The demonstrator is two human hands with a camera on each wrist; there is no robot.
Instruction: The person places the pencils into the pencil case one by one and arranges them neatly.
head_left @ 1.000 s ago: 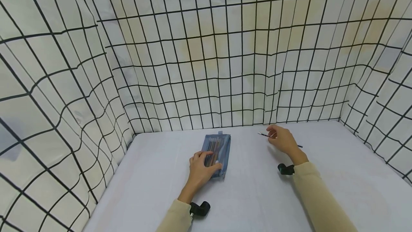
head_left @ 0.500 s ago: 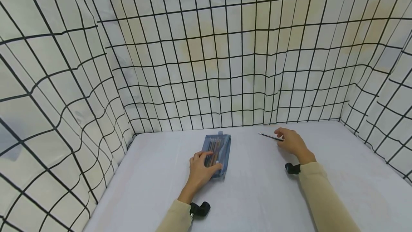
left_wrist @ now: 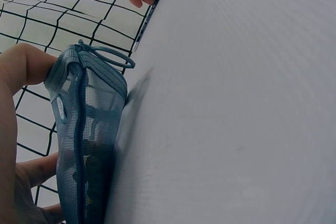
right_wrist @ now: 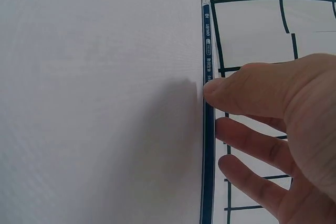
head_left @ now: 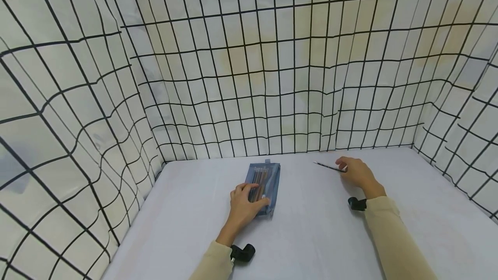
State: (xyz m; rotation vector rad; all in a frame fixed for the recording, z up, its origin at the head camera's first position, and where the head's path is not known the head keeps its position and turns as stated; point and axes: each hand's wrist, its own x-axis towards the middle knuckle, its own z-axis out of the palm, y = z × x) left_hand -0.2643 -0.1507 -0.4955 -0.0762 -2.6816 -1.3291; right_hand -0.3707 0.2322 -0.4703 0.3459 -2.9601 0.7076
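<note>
A blue mesh pencil case [head_left: 274, 180] with a zip lies on the white table, several pencils showing through it. My left hand [head_left: 243, 204] rests on its near part, thumb by the near right corner; the left wrist view shows thumb and fingers spread along the pencil case [left_wrist: 100, 119]. To the right, a dark pencil [head_left: 324, 166] with printed lettering lies low at the table surface. My right hand [head_left: 355, 172] pinches it at the right part, thumb across the pencil [right_wrist: 208, 156] in the right wrist view. The index fingertip is hidden behind the thumb.
The white table [head_left: 303, 237] ends at the back against a white wall [head_left: 288, 77] with a black grid, and similar walls stand at the left and right. Black wrist cameras [head_left: 243, 253] sit below both hands.
My right hand has slid to the right along the pencil, which stays in about the same spot. The left hand and pencil case have not moved.
</note>
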